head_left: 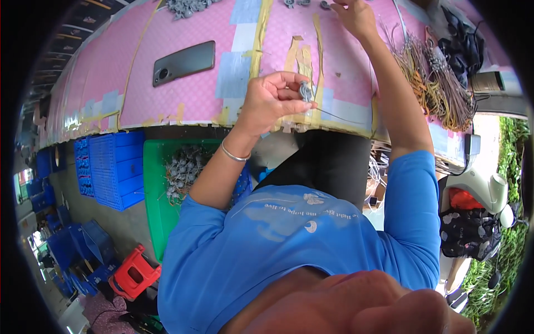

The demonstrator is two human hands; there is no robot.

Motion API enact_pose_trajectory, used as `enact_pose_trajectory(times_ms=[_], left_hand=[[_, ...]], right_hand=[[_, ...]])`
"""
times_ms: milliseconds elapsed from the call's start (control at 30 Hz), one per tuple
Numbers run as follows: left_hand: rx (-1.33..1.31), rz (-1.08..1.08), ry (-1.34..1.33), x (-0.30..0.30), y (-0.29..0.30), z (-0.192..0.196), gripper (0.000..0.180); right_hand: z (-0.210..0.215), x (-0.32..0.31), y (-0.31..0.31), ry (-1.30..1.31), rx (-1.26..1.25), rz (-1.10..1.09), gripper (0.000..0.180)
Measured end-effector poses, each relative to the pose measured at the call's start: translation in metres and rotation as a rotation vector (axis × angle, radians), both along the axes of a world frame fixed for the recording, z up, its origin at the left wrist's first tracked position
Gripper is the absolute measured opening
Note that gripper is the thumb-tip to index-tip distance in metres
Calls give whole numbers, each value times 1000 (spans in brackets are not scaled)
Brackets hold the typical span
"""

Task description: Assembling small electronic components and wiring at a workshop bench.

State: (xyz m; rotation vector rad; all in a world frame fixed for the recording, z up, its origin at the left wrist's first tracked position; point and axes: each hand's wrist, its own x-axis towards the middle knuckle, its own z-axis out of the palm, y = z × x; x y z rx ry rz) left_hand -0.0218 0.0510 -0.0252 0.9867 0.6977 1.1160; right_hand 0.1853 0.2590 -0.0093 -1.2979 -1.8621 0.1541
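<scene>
Above the near edge of the pink-covered table [233, 92], my left hand [270, 100] pinches a small grey plastic part [305, 91] between thumb and fingers. From it a thin dark wire [340, 118] trails to the right. My right hand [356, 18] is stretched to the far side of the table, beside a small grey piece [325, 5]. The upper picture edge cuts off part of its fingers, so its grip cannot be made out. A few more small grey pieces [289, 3] lie just left of there.
A smartphone [186, 63] lies left of my left hand, with a heap of grey parts [189, 6] beyond it. Bundled wires [436, 83] cover the table's right end. Below the left edge stand a green bin [156, 195] of wired parts, blue crates [114, 170] and a red stool [134, 274].
</scene>
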Motion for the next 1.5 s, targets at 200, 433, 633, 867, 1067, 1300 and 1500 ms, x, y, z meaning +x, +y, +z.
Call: enact_pose_trajectory(times_ms=[200,433,633,867,1067,1300,1500], left_hand=[[-37,-34,5,-3,1,4,43],[-37,-29,-58,-2,-2,-1,44],[121,176,-136,-4,-16,-8,39],[193,194,56,-6,-43,1,41],[220,179,132,2,-60,9,39],[390,251,513,7,-70,15,39],[784,468,798,19,-67,17,38]], right_hand=[[-19,3,32,-390,123,62,21],[-4,-5,17,-550,-4,176,23],[11,-33,-85,8,-258,232,23],[25,-27,-232,560,-555,417,25],[28,-17,-264,544,-571,413,23],[36,-14,-274,549,-663,303,17],[25,-21,-276,650,-645,238,20]])
